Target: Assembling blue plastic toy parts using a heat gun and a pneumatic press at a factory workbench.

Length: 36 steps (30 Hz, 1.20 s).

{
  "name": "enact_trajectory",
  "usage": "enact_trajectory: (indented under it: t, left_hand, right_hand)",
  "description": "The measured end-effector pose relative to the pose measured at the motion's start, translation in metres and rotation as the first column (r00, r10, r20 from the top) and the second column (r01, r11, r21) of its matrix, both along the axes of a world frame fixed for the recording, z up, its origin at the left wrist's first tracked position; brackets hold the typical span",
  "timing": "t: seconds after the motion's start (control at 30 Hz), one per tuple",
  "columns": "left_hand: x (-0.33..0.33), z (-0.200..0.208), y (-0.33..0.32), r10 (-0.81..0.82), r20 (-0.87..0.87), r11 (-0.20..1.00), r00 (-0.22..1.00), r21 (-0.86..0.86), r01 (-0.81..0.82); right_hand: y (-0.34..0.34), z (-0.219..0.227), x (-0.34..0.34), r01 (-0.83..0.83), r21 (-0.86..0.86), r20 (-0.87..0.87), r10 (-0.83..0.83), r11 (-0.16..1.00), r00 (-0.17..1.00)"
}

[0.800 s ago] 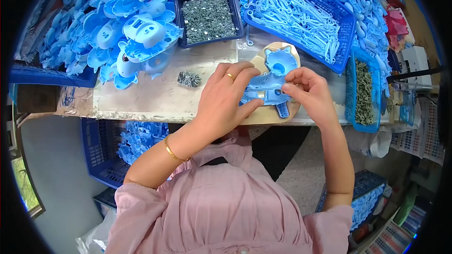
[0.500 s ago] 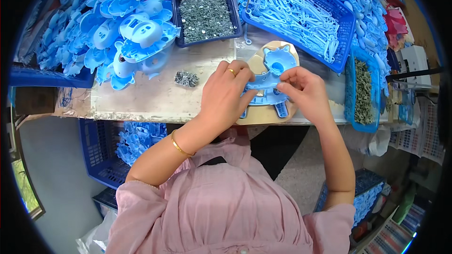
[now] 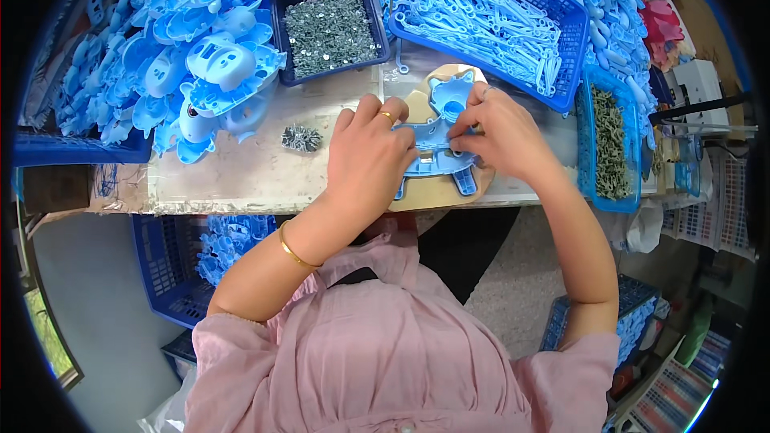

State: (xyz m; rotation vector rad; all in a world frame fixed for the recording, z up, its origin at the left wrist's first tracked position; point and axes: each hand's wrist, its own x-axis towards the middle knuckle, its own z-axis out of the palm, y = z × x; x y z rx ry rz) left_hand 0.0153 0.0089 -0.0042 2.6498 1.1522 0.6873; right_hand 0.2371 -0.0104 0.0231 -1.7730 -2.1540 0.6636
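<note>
A light-blue animal-shaped plastic shell (image 3: 433,162), hollow side up, lies in a tan holding block (image 3: 437,197) at the table's front edge. My left hand (image 3: 369,148), with a ring on one finger, is closed, its bent fingers pressing on the shell's left edge. From the right, my right hand (image 3: 501,132) reaches over the shell's middle. Its thumb and fingers are pinched together there, and whatever they hold is hidden. The shell's round cup end shows uncovered beyond the hands.
A dark tray of small metal screws (image 3: 333,32) and a blue basket of light-blue rods (image 3: 481,24) stand behind. Loose screws (image 3: 301,138) lie left. Shells (image 3: 216,64) are heaped far left; a blue bin (image 3: 609,144) of small parts stands right. Machine parts hang overhead.
The whole view has shifted slightly. My right hand has turned over the shell and its fingers have come closer together at the shell's middle. My left hand stays at the shell's left edge.
</note>
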Motion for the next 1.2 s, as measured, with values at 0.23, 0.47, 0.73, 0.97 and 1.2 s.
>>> enact_trajectory:
  t: [0.23,0.47,0.73,0.97,1.2]
  left_hand:
    - [-0.006,0.003,0.005,-0.062,0.046,0.99,0.997,-0.126,0.068]
    - [-0.029,0.001,0.059,0.11,0.138,0.994,0.984,-0.026,-0.107]
    - [-0.018,-0.019,0.104,0.249,-0.032,0.963,0.968,0.113,-0.244]
    - [-0.008,-0.024,0.118,0.327,-0.133,0.945,0.936,0.034,-0.325]
    - [-0.012,-0.03,0.119,0.316,-0.094,0.949,0.944,0.042,-0.313]
  right_hand:
    - [0.012,0.018,-0.034,-0.023,0.15,0.041,0.017,0.988,0.999]
    - [0.086,0.061,-0.128,0.202,0.864,-0.194,-0.066,0.461,0.979]
    - [0.171,0.068,-0.135,0.263,0.957,-0.199,-0.385,0.122,0.901]
    - [0.214,0.063,-0.125,0.356,0.929,-0.219,-0.622,0.103,0.752]
    - [0.225,0.074,-0.106,0.411,0.912,-0.329,-0.601,-0.002,0.728]
